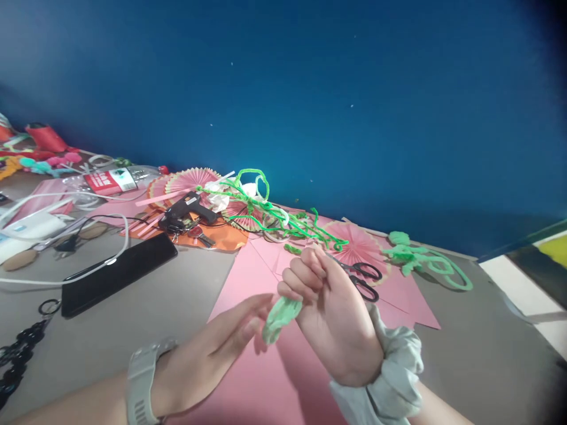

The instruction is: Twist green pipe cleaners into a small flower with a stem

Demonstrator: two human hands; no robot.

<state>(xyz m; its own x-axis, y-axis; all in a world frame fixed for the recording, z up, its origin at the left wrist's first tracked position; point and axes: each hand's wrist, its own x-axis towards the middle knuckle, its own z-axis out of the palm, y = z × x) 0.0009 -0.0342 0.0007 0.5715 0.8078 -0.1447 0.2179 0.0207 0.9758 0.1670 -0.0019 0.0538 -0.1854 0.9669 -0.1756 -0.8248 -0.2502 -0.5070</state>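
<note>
Our right hand (328,307) pinches a pale green pipe-cleaner coil (280,317) at its 2 o'clock end above the pink paper (248,378), left hand (217,348) flat-open brushing it at 9 o'clock; we judge it light, soft, bendy, best gripped mid-coil.

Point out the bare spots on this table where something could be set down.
Bare grey table between the black phone and the pink paper; more at far right, past the light green pipe-cleaner shape. Crowded along the wall: glue gun, paper fans, scissors.
</note>
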